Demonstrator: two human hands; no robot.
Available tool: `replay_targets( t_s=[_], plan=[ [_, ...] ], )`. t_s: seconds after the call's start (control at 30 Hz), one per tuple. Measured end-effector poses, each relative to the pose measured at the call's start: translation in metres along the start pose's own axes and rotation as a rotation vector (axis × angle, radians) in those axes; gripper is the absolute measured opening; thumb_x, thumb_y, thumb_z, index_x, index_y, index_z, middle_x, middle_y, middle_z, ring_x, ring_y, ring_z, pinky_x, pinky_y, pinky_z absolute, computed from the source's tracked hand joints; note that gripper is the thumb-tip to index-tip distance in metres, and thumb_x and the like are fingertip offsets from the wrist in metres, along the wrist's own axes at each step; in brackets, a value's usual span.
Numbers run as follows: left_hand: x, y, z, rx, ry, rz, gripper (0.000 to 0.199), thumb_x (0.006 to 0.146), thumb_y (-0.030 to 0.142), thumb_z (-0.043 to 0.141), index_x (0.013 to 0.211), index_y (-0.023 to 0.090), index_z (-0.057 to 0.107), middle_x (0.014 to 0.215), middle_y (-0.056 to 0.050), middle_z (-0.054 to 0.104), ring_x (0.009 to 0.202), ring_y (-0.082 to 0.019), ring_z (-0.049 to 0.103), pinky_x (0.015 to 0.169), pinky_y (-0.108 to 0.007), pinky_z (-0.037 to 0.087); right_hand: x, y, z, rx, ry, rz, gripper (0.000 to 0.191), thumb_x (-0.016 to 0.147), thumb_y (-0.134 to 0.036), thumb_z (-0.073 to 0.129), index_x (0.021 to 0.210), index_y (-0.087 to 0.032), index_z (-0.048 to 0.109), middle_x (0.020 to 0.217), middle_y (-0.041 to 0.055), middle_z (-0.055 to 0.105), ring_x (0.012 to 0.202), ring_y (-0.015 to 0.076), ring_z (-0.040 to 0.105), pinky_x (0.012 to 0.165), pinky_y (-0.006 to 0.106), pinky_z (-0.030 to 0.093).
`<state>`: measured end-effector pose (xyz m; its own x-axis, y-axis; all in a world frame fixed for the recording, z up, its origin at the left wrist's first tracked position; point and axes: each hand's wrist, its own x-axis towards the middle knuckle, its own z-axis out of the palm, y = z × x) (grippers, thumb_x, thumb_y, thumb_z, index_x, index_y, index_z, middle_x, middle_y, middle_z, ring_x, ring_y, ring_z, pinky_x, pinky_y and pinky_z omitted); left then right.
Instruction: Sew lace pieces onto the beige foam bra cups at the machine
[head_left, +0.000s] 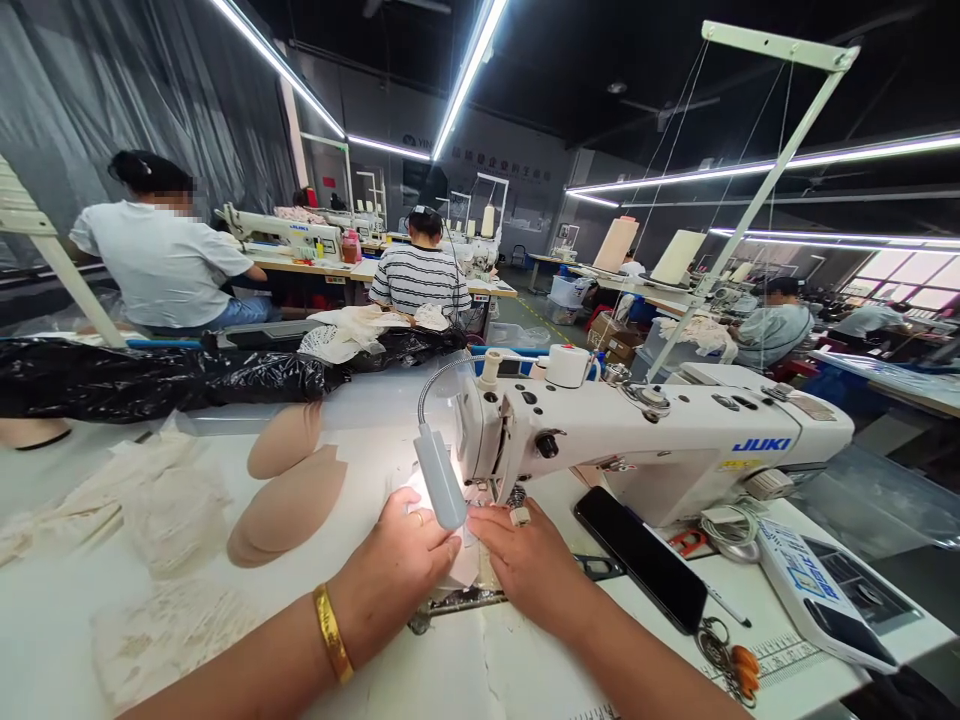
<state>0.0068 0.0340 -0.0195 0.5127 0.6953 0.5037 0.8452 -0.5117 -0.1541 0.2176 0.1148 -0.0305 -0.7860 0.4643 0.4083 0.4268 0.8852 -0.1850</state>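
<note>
My left hand (401,565), with a gold bangle and a ring, is closed on a pale fabric piece (466,562) just left of the needle area. My right hand (529,555) has its fingers pressed together on the same fabric, right beside the presser foot. The white sewing machine (600,425) stands over the fabric. A grey lamp (440,480) on a bendy neck lights the spot and hides part of the fabric and the left fingertips.
Beige oval pads (289,505) and cream lace pieces (176,630) lie to the left. On the right are a black phone (641,560), keys (720,650), a pen (727,605) and a white control box (821,590). Black plastic (165,380) lines the back edge. Several people sit at machines beyond.
</note>
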Motion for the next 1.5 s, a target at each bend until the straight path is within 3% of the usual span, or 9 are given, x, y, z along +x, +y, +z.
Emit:
replay_targets(
  t_s=[0.13, 0.33, 0.43, 0.87, 1.03, 1.17, 1.23, 1.37, 1.5],
  plan=[
    [-0.002, 0.001, 0.001, 0.001, -0.011, -0.004, 0.034, 0.09, -0.007, 0.037, 0.092, 0.017, 0.061, 0.087, -0.006, 0.073, 0.081, -0.024, 0.071, 0.096, -0.061, 0.047, 0.0, 0.001, -0.002, 0.017, 0.021, -0.039, 0.046, 0.081, 0.003, 0.05, 0.115, -0.023, 0.066, 0.128, 0.0, 0.074, 0.106, 0.0243, 0.065, 0.091, 0.038, 0.046],
    [0.004, 0.001, -0.012, 0.026, -0.046, 0.022, 0.028, 0.089, -0.004, 0.04, 0.089, 0.017, 0.059, 0.084, -0.005, 0.071, 0.073, -0.022, 0.067, 0.089, -0.055, 0.049, -0.001, -0.001, -0.013, 0.049, 0.226, -0.037, 0.034, 0.089, -0.003, 0.045, 0.113, -0.018, 0.063, 0.096, 0.0089, 0.072, 0.092, 0.0258, 0.063, 0.081, 0.037, 0.054],
    [0.007, 0.0, -0.017, 0.029, -0.069, 0.037, 0.026, 0.089, -0.004, 0.042, 0.087, 0.016, 0.058, 0.082, -0.005, 0.071, 0.074, -0.022, 0.067, 0.089, -0.053, 0.049, 0.001, -0.001, -0.014, 0.107, 0.272, -0.008, 0.029, 0.09, -0.004, 0.044, 0.11, -0.019, 0.06, 0.097, 0.0088, 0.069, 0.091, 0.0258, 0.064, 0.077, 0.038, 0.057],
    [0.006, 0.004, -0.013, 0.029, 0.013, 0.04, 0.024, 0.085, -0.005, 0.046, 0.085, 0.016, 0.056, 0.079, -0.003, 0.067, 0.063, -0.019, 0.059, 0.079, -0.044, 0.044, 0.001, -0.002, -0.014, 0.106, 0.257, 0.008, 0.028, 0.092, -0.003, 0.045, 0.112, -0.02, 0.056, 0.098, 0.0077, 0.068, 0.091, 0.0254, 0.065, 0.077, 0.038, 0.058],
    [0.005, 0.002, -0.012, 0.013, 0.01, 0.028, 0.025, 0.085, -0.006, 0.047, 0.088, 0.017, 0.056, 0.078, -0.002, 0.066, 0.065, -0.019, 0.06, 0.084, -0.046, 0.042, 0.0, -0.003, -0.014, 0.108, 0.249, 0.021, 0.026, 0.092, -0.005, 0.045, 0.111, -0.019, 0.057, 0.1, 0.0084, 0.069, 0.091, 0.0251, 0.065, 0.079, 0.038, 0.056],
    [0.004, 0.003, -0.014, -0.012, -0.035, 0.018, 0.024, 0.084, -0.002, 0.047, 0.095, 0.017, 0.057, 0.078, -0.003, 0.064, 0.071, -0.022, 0.062, 0.087, -0.048, 0.04, -0.003, -0.004, -0.017, 0.053, 0.191, 0.007, 0.028, 0.093, -0.006, 0.044, 0.113, -0.019, 0.058, 0.098, 0.0088, 0.069, 0.088, 0.0248, 0.062, 0.076, 0.037, 0.053],
    [0.003, 0.008, -0.016, -0.033, -0.057, -0.001, 0.022, 0.082, -0.001, 0.049, 0.088, 0.019, 0.056, 0.078, -0.002, 0.062, 0.069, -0.021, 0.059, 0.082, -0.046, 0.04, -0.005, -0.004, -0.019, 0.035, 0.119, -0.035, 0.031, 0.09, -0.005, 0.044, 0.112, -0.021, 0.06, 0.094, 0.0072, 0.068, 0.084, 0.0238, 0.059, 0.074, 0.035, 0.05],
    [-0.002, 0.022, -0.02, -0.083, -0.061, -0.02, 0.022, 0.083, 0.0, 0.05, 0.077, 0.02, 0.05, 0.076, 0.0, 0.056, 0.064, -0.018, 0.049, 0.077, -0.041, 0.037, -0.009, -0.007, -0.023, 0.087, -0.04, -0.127, 0.024, 0.088, -0.004, 0.049, 0.093, -0.023, 0.062, 0.088, 0.0022, 0.065, 0.08, 0.0198, 0.056, 0.071, 0.03, 0.044],
    [-0.003, 0.023, -0.02, -0.071, -0.036, -0.02, 0.022, 0.081, -0.001, 0.05, 0.074, 0.02, 0.05, 0.074, 0.001, 0.054, 0.062, -0.017, 0.045, 0.075, -0.04, 0.033, -0.008, -0.01, -0.024, 0.079, -0.1, -0.109, 0.022, 0.087, -0.003, 0.052, 0.085, -0.022, 0.062, 0.087, 0.0012, 0.062, 0.078, 0.0181, 0.054, 0.068, 0.029, 0.039]
  ],
)
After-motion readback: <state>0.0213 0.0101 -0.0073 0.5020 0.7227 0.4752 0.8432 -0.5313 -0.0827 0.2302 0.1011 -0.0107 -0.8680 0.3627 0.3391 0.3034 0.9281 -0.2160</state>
